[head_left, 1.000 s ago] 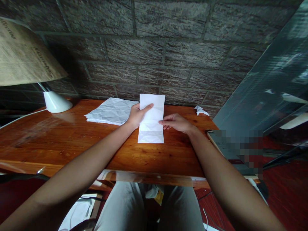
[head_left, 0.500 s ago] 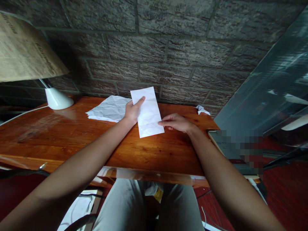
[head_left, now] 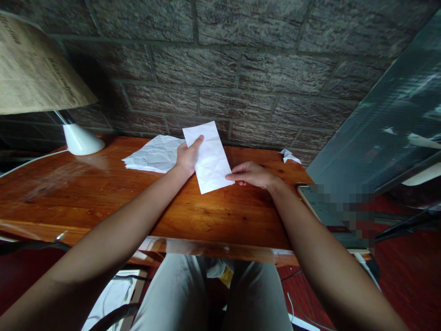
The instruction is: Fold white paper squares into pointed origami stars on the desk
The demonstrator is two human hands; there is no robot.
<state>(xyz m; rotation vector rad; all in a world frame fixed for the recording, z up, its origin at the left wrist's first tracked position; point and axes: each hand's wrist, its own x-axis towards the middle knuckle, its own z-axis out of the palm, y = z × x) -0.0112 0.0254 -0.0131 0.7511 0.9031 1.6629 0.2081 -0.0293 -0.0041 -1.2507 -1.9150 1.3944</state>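
A creased white sheet of paper (head_left: 211, 158) is held up over the desk, tilted with its top leaning left. My left hand (head_left: 188, 156) grips its left edge, thumb lying across the front and the other fingers hidden behind. At the lower right corner, my right hand (head_left: 250, 174) pinches the same paper between thumb and fingertips. Just behind my left hand, a stack of crumpled white sheets (head_left: 155, 154) lies on the wooden desk (head_left: 220, 220).
On the left stands a lamp with a white base (head_left: 81, 140) and a printed shade (head_left: 37, 69). A small folded paper piece (head_left: 290, 156) rests at the far right corner. A tablet-like device (head_left: 319, 207) sits at the right edge. Behind the desk rises a brick wall (head_left: 220, 64).
The paper's upper end has shifted slightly left along with my left hand, so it tilts more. My right hand keeps its pinch on the corner, almost unmoved.
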